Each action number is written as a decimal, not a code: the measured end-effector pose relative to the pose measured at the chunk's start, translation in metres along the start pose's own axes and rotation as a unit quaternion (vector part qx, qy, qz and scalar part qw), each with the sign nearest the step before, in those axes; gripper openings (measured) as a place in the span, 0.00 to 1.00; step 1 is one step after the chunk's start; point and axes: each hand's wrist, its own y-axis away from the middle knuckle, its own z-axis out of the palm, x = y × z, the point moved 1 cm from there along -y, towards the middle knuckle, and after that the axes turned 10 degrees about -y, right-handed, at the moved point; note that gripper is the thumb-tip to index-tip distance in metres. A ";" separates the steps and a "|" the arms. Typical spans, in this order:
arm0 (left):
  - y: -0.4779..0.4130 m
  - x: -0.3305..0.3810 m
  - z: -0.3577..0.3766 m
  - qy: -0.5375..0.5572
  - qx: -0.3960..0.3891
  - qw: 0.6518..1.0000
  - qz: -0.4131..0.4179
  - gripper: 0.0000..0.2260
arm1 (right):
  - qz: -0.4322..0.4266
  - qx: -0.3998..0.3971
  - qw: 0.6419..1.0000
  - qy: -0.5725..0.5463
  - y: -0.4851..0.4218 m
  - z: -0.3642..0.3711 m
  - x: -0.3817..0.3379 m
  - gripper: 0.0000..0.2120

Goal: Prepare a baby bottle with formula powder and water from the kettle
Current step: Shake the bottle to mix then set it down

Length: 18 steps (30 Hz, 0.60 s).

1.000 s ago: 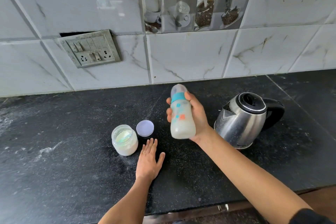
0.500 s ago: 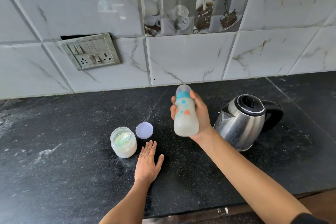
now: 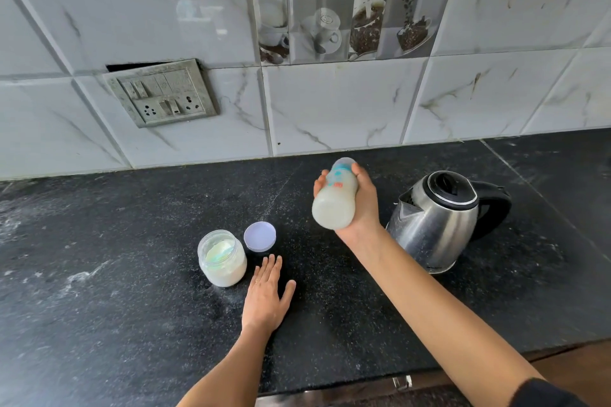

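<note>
1. The dark desk [image 3: 99, 274] stretches wide left of the jar [image 3: 222, 263].
2. The right hand [image 3: 358, 205] grasps the tilted baby bottle [image 3: 334, 205], milky inside, raised beside the kettle [image 3: 436, 225].
3. The left hand [image 3: 266, 294] lies flat, released; the open jar holds powder, with its lid [image 3: 260, 236] alongside.

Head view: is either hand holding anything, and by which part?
The right hand grips the baby bottle round the middle of its body, raised and tilted above the counter. The left hand lies flat on the counter, holding nothing.
</note>
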 end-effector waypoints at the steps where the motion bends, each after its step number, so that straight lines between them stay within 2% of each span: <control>1: 0.000 0.000 0.000 0.000 0.002 1.000 0.000 0.29 | 0.013 -0.014 0.999 0.030 0.000 -0.003 0.001 0.15; 4: 0.000 0.001 -0.001 0.005 0.005 1.000 -0.003 0.29 | 0.049 -0.064 0.991 0.111 0.007 -0.007 0.008 0.17; 8: 0.000 0.001 -0.001 0.004 0.003 1.000 -0.001 0.29 | 0.023 -0.009 1.000 -0.010 0.000 -0.004 0.001 0.15; 11: 0.000 0.001 -0.002 0.002 0.004 1.000 0.000 0.29 | 0.073 -0.057 0.992 0.080 0.007 -0.008 0.006 0.15; 13: 0.000 0.000 -0.001 0.001 0.003 1.000 0.001 0.29 | 0.076 -0.070 0.987 0.119 0.011 -0.005 0.009 0.15; 16: 0.000 0.000 -0.001 0.004 0.001 1.000 0.000 0.29 | 0.027 -0.027 0.999 0.005 0.000 0.002 0.001 0.14; 18: 0.001 0.000 -0.001 0.005 0.001 1.000 -0.001 0.29 | 0.036 -0.033 0.999 -0.001 -0.001 0.002 -0.001 0.15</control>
